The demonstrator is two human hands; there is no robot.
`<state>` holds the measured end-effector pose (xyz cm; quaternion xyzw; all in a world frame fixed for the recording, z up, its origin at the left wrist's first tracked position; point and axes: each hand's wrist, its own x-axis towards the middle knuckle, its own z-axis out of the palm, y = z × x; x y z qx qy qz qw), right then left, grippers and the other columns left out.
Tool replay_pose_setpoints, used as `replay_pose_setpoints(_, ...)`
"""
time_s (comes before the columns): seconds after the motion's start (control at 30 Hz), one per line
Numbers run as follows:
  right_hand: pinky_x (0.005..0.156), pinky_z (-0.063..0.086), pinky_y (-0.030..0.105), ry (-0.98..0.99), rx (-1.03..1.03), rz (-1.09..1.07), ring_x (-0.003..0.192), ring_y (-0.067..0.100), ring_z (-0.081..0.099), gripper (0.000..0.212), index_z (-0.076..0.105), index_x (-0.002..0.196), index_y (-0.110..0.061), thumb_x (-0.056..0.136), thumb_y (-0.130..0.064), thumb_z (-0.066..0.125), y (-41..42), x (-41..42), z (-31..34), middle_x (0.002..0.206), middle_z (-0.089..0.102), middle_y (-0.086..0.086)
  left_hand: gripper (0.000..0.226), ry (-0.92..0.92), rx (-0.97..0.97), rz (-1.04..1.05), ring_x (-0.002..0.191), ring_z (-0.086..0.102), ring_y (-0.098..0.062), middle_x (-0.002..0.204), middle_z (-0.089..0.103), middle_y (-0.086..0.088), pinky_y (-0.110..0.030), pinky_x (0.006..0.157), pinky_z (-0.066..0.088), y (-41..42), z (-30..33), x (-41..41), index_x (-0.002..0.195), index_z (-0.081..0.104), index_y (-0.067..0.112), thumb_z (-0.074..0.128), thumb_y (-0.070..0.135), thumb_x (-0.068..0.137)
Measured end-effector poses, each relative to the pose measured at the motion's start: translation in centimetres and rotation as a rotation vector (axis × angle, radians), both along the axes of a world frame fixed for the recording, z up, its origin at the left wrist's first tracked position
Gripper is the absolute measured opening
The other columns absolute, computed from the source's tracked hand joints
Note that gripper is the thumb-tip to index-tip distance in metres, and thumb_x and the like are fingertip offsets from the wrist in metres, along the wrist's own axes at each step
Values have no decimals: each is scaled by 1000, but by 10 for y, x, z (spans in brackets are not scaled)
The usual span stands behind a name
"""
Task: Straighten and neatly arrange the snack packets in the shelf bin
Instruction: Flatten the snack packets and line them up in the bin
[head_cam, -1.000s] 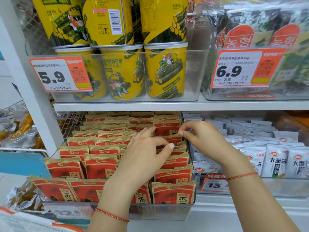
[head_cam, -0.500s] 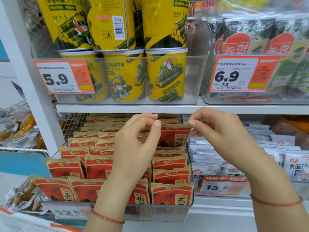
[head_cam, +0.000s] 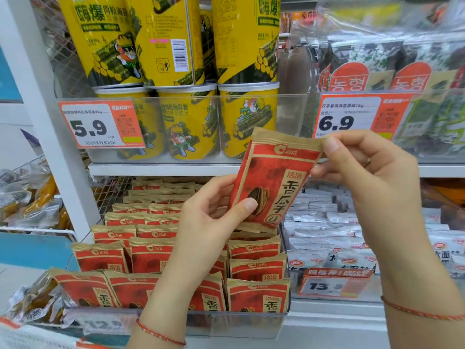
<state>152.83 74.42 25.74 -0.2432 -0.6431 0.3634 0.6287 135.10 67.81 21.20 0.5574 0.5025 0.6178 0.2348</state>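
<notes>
A red-and-tan snack packet [head_cam: 274, 177] is held up above the clear shelf bin [head_cam: 226, 323], tilted to the right. My left hand [head_cam: 211, 217] grips its lower left edge, thumb on the front. My right hand [head_cam: 362, 170] pinches its top right corner. Below, rows of matching red packets [head_cam: 151, 255] stand upright in the bin in three columns; the back rows run under the upper shelf.
Yellow seaweed-roll cans [head_cam: 188, 124] fill a clear bin on the shelf above, with a 5.9 price tag [head_cam: 100, 124]. Green seaweed packs [head_cam: 415, 79] and a 6.9 tag sit at upper right. White packets [head_cam: 327, 238] fill the neighbouring bin. A white shelf post [head_cam: 50, 122] stands left.
Both hands have pulled one packet out of the right column and lifted it clear above the bin. The camera has moved closer.
</notes>
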Motion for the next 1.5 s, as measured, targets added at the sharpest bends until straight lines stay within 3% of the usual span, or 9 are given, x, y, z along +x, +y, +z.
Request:
replay_pose_setpoints(0.17, 65, 54, 20, -136, -75, 65, 73, 4, 67, 11, 68, 97, -25, 89, -29, 60, 2, 1, -5, 81, 74, -11, 36, -235, 21, -48, 88, 73, -13, 95, 77, 1, -20, 72, 55, -1, 6, 4, 104, 68, 18, 68, 31, 70)
replay_pose_setpoints(0.33, 61, 54, 23, -156, -129, 171, 69, 11, 68, 23, 72, 86, -20, 86, -31, 52, 2, -9, -12, 78, 74, -2, 37, -273, -62, -110, 80, 75, -21, 90, 77, -6, -23, 64, 56, 1, 4, 9, 98, 65, 13, 70, 34, 67)
replay_pose_setpoints(0.57, 60, 55, 24, -150, -157, 177, 68, 12, 67, 24, 76, 78, -28, 91, -35, 56, 5, -14, -17, 76, 74, -2, 37, -303, -94, -84, 84, 74, -21, 92, 77, -6, -26, 68, 58, 4, 1, 4, 101, 66, 14, 69, 34, 70)
replay_pose_setpoints(0.73, 63, 54, 29, -131, -138, 180, 66, 14, 66, 24, 75, 83, -26, 87, -34, 53, 2, -17, -15, 77, 73, 1, 40, -421, -224, -162, 95, 71, -17, 105, 75, -5, -32, 82, 54, 5, 0, 2, 112, 70, 16, 53, 40, 85)
replay_pose_setpoints(0.9, 58, 52, 22, -37, -129, 175, 57, 12, 64, 16, 70, 77, -26, 84, -32, 57, -6, -17, -6, 75, 71, -7, 35, -521, -327, -266, 69, 70, -11, 82, 74, -2, -22, 62, 53, 7, -5, 2, 92, 77, 18, 51, 40, 86)
replay_pose_setpoints(1.07, 58, 53, 24, -62, -79, 193, 57, 13, 64, 14, 65, 78, -23, 86, -31, 56, -13, -19, -2, 76, 69, -5, 59, -597, -355, -310, 53, 62, -11, 76, 68, -6, -18, 47, 47, 12, -7, 7, 119, 64, -3, 50, 42, 82)
replay_pose_setpoints(1.27, 57, 52, 21, -38, -62, 226, 54, 12, 66, 15, 64, 80, -20, 89, -23, 53, -16, -20, 0, 71, 68, -10, 70, -517, -351, -303, 63, 66, -5, 84, 69, 1, -16, 54, 50, 13, -14, 1, 131, 54, -4, 51, 44, 81)
replay_pose_setpoints(1.4, 56, 52, 20, -24, -74, 234, 54, 11, 66, 17, 64, 80, -19, 90, -22, 52, -15, -20, 0, 72, 69, -10, 61, -521, -325, -359, 66, 67, -5, 81, 70, 3, -16, 57, 51, 13, -17, 1, 125, 61, 0, 51, 42, 82)
replay_pose_setpoints(1.5, 55, 52, 21, 3, -101, 219, 56, 11, 66, 20, 66, 81, -17, 90, -25, 51, -13, -19, 0, 73, 70, -6, 37, -514, -259, -395, 69, 69, -9, 81, 73, 0, -19, 60, 54, 10, -15, 3, 98, 78, 15, 50, 35, 86)
